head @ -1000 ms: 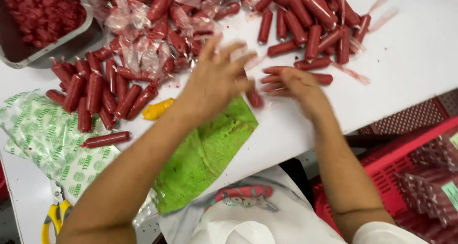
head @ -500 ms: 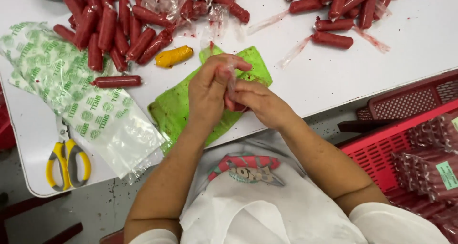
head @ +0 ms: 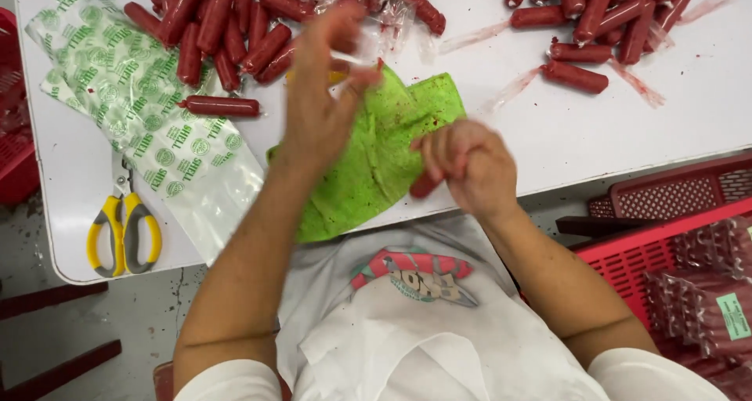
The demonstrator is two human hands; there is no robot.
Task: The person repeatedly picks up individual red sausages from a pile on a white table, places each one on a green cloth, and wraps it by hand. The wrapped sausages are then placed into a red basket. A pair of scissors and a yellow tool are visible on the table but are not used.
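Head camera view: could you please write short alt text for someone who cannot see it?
Seen from above, a person's right hand grips a red sausage while the left hand lifts a clear wrapper over a green cloth. More sausages, a printed bag and scissors lie on the white table.

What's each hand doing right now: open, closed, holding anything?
Left hand: raised over the green cloth, fingers pinching a clear wrapper strip.
Right hand: closed around a red sausage.
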